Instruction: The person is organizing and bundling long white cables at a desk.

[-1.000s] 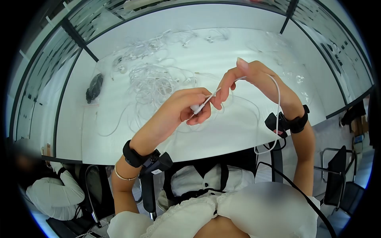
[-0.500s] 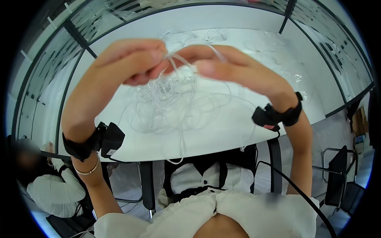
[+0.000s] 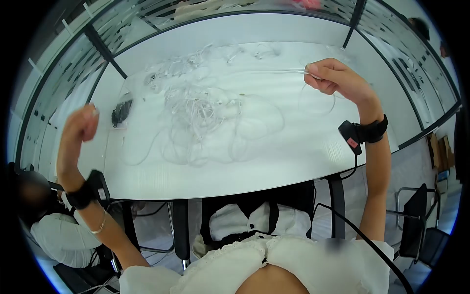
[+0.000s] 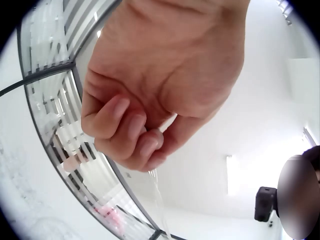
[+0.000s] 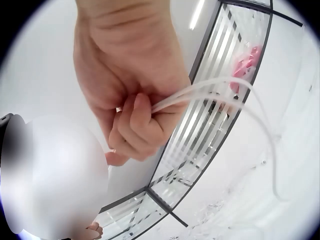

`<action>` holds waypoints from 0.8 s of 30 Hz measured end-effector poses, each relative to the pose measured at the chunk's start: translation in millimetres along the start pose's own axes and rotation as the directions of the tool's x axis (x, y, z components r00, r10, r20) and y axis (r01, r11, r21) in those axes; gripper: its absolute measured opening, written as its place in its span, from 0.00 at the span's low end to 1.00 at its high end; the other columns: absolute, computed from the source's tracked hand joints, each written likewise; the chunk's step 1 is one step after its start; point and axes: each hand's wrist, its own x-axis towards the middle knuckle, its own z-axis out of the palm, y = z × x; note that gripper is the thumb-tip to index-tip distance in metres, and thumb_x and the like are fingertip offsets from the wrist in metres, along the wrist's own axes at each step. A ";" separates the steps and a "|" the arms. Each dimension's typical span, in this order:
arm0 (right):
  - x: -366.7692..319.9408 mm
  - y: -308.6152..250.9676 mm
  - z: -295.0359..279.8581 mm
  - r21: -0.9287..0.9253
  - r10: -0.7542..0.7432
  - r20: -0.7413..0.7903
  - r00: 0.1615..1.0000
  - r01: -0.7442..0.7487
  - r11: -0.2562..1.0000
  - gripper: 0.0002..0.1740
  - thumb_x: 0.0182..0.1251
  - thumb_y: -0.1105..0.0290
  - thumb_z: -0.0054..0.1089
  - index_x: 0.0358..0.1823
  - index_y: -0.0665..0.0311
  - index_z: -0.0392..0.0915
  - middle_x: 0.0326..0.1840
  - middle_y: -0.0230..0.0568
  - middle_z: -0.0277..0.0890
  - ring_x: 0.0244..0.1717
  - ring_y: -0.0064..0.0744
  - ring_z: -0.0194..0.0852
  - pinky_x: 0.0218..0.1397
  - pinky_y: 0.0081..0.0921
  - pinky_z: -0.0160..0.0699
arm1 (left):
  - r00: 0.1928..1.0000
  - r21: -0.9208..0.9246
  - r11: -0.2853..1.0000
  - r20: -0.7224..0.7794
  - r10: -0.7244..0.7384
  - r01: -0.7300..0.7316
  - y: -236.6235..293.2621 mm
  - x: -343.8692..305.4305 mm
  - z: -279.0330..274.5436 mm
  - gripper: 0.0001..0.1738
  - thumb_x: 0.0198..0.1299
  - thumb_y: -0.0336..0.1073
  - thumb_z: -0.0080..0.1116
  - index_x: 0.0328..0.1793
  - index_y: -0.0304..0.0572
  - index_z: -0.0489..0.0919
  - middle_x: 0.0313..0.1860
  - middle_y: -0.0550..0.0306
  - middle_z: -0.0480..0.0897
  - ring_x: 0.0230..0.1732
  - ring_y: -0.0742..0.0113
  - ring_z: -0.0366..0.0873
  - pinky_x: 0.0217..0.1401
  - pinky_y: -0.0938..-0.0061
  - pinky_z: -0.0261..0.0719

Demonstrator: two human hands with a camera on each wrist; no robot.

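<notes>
Out at the left side of the table, my left hand [image 3: 77,134] is raised with curled fingers. In the left wrist view its thumb and fingertips pinch thin white cable strands [image 4: 158,192] that run down from them. Far to the right, my right hand [image 3: 338,81] is raised over the back part of the table. It grips a white cable [image 3: 279,72], which stretches leftward in the head view. In the right wrist view, two lengths of cable [image 5: 215,95] come out of the curled fingers. Between the hands, a tangled pile of white cables [image 3: 200,112] lies on the table [image 3: 298,161].
Clear bags with white cables [image 3: 183,63] lie along the back. A black bundle [image 3: 121,113] rests near the left edge. Framed partitions [image 3: 235,29] enclose the far side. Another person [image 3: 61,235] sits at the left, and a black chair [image 3: 413,215] stands at the right.
My hands were together over the table with the white cable, rose close to the camera, then spread wide apart. The cable now extends leftward from my right hand.
</notes>
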 end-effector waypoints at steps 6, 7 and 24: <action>-12.1 17.8 -18.0 -0.216 0.115 -0.047 0.992 -0.123 0.969 0.24 0.72 0.51 0.51 0.22 0.60 0.74 0.16 0.17 0.46 0.19 0.13 0.38 0.24 0.17 0.39 | 0.987 -0.147 0.978 0.084 -0.134 0.145 -25.5 -33.0 23.2 0.20 0.68 0.45 0.46 0.23 0.46 0.64 0.18 0.70 0.58 0.20 0.80 0.51 0.23 0.81 0.48; -14.6 22.4 -23.3 -0.230 0.127 -0.058 0.990 -0.137 0.964 0.24 0.72 0.51 0.51 0.22 0.59 0.73 0.16 0.17 0.46 0.19 0.13 0.38 0.24 0.17 0.39 | 0.979 -0.162 0.970 0.123 -0.165 0.184 -32.2 -36.7 24.4 0.19 0.67 0.45 0.46 0.24 0.45 0.65 0.18 0.69 0.59 0.20 0.80 0.52 0.23 0.81 0.49; -28.8 -14.3 -64.6 0.090 -0.394 -0.501 0.771 0.499 0.862 0.14 0.79 0.59 0.41 0.37 0.57 0.69 0.22 0.18 0.47 0.21 0.10 0.39 0.22 0.12 0.39 | 0.922 -0.054 0.995 0.383 -0.055 0.082 -36.9 -37.8 162.5 0.07 0.68 0.34 0.47 0.41 0.38 0.72 0.36 0.60 0.72 0.39 0.71 0.66 0.47 0.76 0.65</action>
